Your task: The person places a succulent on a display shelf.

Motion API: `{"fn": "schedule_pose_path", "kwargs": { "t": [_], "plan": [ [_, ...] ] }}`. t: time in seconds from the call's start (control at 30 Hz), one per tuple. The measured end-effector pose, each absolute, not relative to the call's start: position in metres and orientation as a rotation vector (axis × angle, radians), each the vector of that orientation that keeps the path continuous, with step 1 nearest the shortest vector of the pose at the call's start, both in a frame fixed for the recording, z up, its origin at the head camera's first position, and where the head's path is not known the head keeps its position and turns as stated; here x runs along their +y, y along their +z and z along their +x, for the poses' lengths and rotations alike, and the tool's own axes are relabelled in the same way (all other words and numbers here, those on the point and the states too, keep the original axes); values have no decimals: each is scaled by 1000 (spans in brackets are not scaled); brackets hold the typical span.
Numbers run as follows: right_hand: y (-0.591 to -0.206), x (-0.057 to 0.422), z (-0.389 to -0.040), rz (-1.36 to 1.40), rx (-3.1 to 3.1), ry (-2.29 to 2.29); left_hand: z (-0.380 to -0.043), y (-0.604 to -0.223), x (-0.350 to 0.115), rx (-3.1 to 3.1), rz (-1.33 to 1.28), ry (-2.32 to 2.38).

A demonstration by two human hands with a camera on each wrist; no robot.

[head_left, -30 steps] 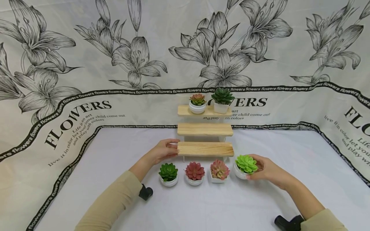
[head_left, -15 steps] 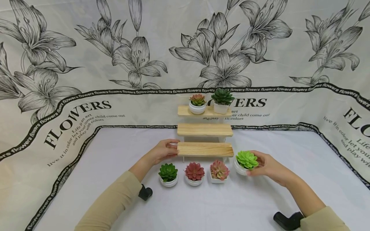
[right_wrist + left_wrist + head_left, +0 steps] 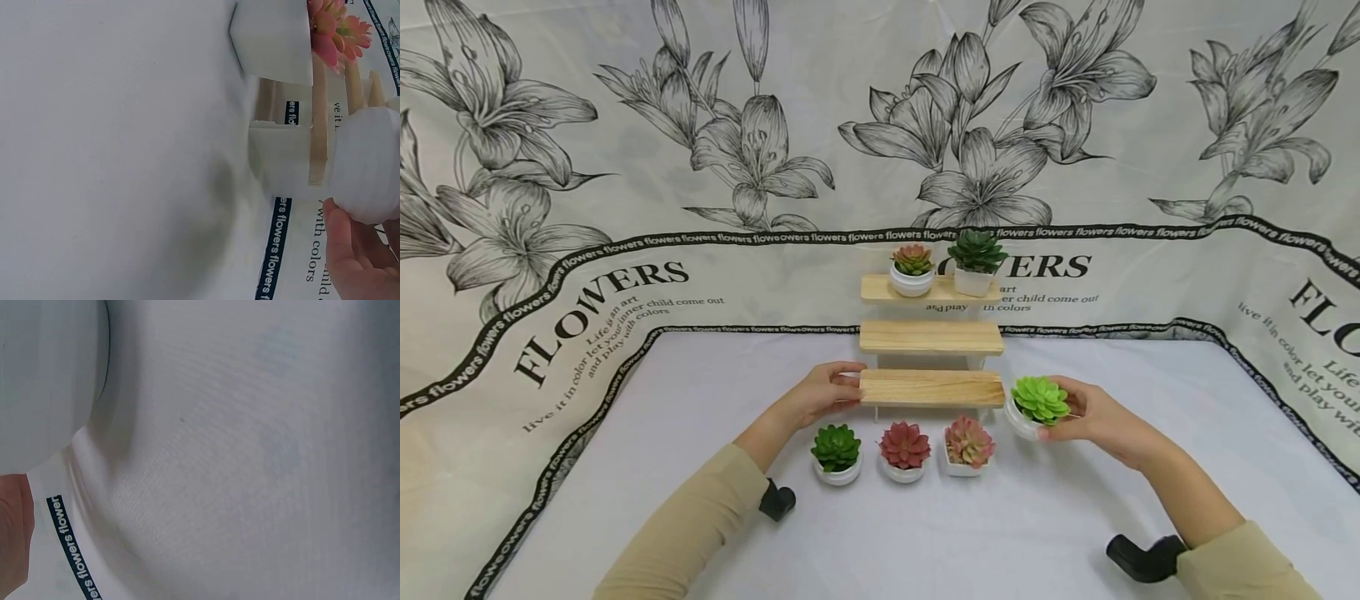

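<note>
With twelve o'clock pointing away from us, our right hand (image 3: 1105, 429) is clamped on the round white pot (image 3: 1019, 423) of the light green plant (image 3: 1042, 400), thumb on the near side, fingers behind. Our left hand (image 3: 814, 394) is well apart from it, gripping the nine o'clock end of the bottom shelf (image 3: 931, 389). The pot is off the table (image 3: 925, 542), just beside the shelf's three o'clock end; we cannot tell whether they touch.

To carry it well, we should hold the pot by its wall, clear of the leaves, raise its base past the shelf edge before any sideways move, and brace with the left hand without pulling. We judge a bump against the shelf end the main risk.

The plant seems to lean slightly, leaves toward one o'clock, base toward seven. The round pot shows no long axis except from base to leaves; the shelf's runs from nine to three.

Toward six o'clock of the shelf, a green plant (image 3: 837, 447), a red plant (image 3: 906, 445) and a pink plant (image 3: 970, 441) stand in a row. Toward twelve are the middle shelf (image 3: 931, 337), then the top shelf (image 3: 874, 287) with two plants.
</note>
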State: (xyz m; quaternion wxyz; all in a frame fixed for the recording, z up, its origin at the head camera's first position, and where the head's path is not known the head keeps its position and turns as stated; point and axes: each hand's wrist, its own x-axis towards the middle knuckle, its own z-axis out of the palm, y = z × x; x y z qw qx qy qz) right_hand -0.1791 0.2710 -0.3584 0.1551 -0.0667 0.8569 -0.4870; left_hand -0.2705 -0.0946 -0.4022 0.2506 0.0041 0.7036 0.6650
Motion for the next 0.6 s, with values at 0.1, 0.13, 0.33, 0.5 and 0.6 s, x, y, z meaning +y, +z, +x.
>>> {"fn": "schedule_pose_path", "kwargs": {
  "t": [0.1, 0.13, 0.33, 0.5, 0.6],
  "plan": [
    [-355, 269, -182, -189, 2453, -1399, -270, -402, -95, 1914, 10, 1809],
    [-354, 268, -183, -195, 2450, -1404, -271, -402, -95, 1915, 11, 1809],
    [-348, 266, -188, -224, 2440, -1433, -272, -403, -95, 1913, 11, 1811],
    [-344, 262, -191, -249, 2424, -1459, -271, -402, -95, 1912, 6, 1808],
    [-343, 260, -192, -257, 2413, -1471, -271, -402, -95, 1913, 9, 1806]
  ]
}}
